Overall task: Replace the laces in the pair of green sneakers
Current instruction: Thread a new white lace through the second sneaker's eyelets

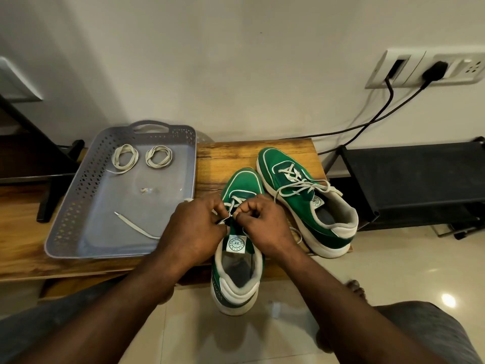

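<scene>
**First:** While you worked at the near sneaker (244, 183), both your hands were closed on its lace (230, 206). Your left hand (195, 227) had its fingers curled round the strand. Your right hand (258, 219) nipped it between thumb and fingertip. The knuckles were almost touching, right over the tongue.

**Second:** That suited the step, I'd judge. You were feeding or drawing the lace at the lower eyelets; I couldn't tell which. Grip close to the tip, keep the flat lace untwisted, and pull both sides even before you go up a row.

**First:** Your wrists were bent down and your forearms came in from either side, meeting above the shoe. Its heel hung off the bench (236, 151) edge toward you, so steadying it with the heel of a palm would have helped.

**Second:** The far sneaker (301, 203) sat just beyond your right hand, loosely laced and not yet dealt with.

**First:** The tray (78, 195) lay beside your left hand. The two coiled laces (125, 156) were at its far end, well beyond your fingers. A loose strand (133, 226) ran across its floor toward your left wrist.

**Second:** Mind that strand, or your forearm could have dragged it.
</scene>
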`<action>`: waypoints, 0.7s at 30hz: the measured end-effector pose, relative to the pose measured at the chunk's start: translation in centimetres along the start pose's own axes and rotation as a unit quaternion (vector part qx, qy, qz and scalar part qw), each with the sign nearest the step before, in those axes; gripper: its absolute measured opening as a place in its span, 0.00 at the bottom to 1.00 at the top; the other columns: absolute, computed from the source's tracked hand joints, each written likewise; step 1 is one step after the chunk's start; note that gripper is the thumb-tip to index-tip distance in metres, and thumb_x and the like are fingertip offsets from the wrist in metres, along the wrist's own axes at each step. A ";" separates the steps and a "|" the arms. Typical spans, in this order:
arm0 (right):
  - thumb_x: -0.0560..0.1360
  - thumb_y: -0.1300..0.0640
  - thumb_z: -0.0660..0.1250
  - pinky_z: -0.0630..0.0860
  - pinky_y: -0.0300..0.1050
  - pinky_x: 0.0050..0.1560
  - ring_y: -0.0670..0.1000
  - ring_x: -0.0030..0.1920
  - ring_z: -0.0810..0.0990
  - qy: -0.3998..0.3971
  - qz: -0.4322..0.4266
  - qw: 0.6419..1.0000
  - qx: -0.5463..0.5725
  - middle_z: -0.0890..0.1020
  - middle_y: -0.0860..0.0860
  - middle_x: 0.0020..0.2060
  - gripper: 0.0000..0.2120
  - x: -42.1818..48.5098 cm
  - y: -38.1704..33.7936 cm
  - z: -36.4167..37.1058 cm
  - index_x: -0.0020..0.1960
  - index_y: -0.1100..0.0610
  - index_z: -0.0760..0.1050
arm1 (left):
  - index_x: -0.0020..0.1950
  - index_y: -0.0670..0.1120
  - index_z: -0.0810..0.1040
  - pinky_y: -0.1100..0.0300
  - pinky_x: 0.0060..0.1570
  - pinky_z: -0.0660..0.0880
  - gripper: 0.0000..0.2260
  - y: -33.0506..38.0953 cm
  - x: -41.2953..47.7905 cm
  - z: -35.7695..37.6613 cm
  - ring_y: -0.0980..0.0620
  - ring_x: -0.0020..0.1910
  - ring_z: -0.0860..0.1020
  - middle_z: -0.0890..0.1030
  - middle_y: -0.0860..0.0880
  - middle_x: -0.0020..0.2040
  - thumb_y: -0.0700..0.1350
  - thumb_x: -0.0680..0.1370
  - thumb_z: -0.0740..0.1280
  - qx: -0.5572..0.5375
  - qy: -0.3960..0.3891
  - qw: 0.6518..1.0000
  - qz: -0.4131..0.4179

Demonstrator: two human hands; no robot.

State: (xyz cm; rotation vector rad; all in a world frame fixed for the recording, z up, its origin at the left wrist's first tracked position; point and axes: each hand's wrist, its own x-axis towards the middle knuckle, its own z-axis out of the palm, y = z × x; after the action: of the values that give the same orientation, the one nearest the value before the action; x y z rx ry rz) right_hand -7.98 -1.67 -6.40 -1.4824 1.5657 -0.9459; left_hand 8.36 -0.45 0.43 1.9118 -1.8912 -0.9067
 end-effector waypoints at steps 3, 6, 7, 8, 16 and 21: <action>0.72 0.62 0.75 0.69 0.41 0.43 0.42 0.43 0.77 -0.017 -0.028 0.999 -0.029 0.79 0.44 0.34 0.09 0.0 0.3 0.0 0.35 0.53 0.82 | 0.45 0.56 0.81 0.64 0.37 0.71 0.11 -0.1 0.2 -0.1 0.60 0.40 0.81 0.84 0.56 0.40 0.42 0.72 0.79 -0.028 -0.004 0.999 -0.017; 0.73 0.60 0.76 0.71 0.44 0.44 0.42 0.44 0.77 -0.017 -0.029 0.999 -0.038 0.81 0.44 0.36 0.09 0.0 0.6 0.3 0.35 0.51 0.82 | 0.45 0.57 0.80 0.61 0.41 0.74 0.11 -0.1 0.2 0.0 0.57 0.41 0.82 0.85 0.55 0.39 0.44 0.73 0.79 -0.031 0.000 0.999 -0.017; 0.73 0.60 0.76 0.73 0.45 0.45 0.43 0.44 0.78 -0.016 -0.015 1.000 -0.021 0.81 0.45 0.36 0.09 -0.1 0.5 0.3 0.36 0.51 0.83 | 0.46 0.57 0.80 0.61 0.42 0.76 0.11 -0.1 0.2 -0.1 0.56 0.41 0.83 0.85 0.55 0.39 0.45 0.73 0.79 -0.031 -0.002 0.999 -0.018; 0.73 0.60 0.76 0.76 0.46 0.46 0.43 0.44 0.79 -0.015 -0.001 1.000 -0.003 0.81 0.45 0.37 0.08 0.0 0.3 0.2 0.36 0.51 0.83 | 0.46 0.56 0.80 0.59 0.43 0.77 0.11 -0.1 0.3 -0.2 0.56 0.41 0.83 0.85 0.54 0.39 0.45 0.72 0.80 -0.035 -0.006 0.999 -0.020; 0.74 0.59 0.76 0.68 0.44 0.45 0.42 0.41 0.77 -0.007 -0.018 0.999 -0.035 0.78 0.40 0.31 0.19 0.0 0.7 0.5 0.29 0.43 0.77 | 0.44 0.55 0.87 0.46 0.51 0.83 0.05 -0.7 1.6 0.0 0.52 0.44 0.85 0.87 0.55 0.41 0.52 0.78 0.75 -0.155 -0.030 0.985 -0.064; 0.73 0.57 0.78 0.78 0.56 0.56 0.45 0.43 0.80 0.007 0.012 0.999 -0.032 0.81 0.39 0.35 0.16 0.2 0.6 0.9 0.31 0.43 0.80 | 0.41 0.51 0.86 0.44 0.47 0.85 0.05 -0.6 2.1 0.3 0.46 0.41 0.85 0.86 0.51 0.39 0.43 0.75 0.75 -0.154 -0.001 0.983 -0.096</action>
State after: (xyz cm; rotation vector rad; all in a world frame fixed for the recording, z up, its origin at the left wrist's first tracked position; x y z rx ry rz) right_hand -7.46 -1.87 -7.29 -1.5014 1.6334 -0.9023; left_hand 8.48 -2.42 -0.68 1.9208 -1.4793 -1.1828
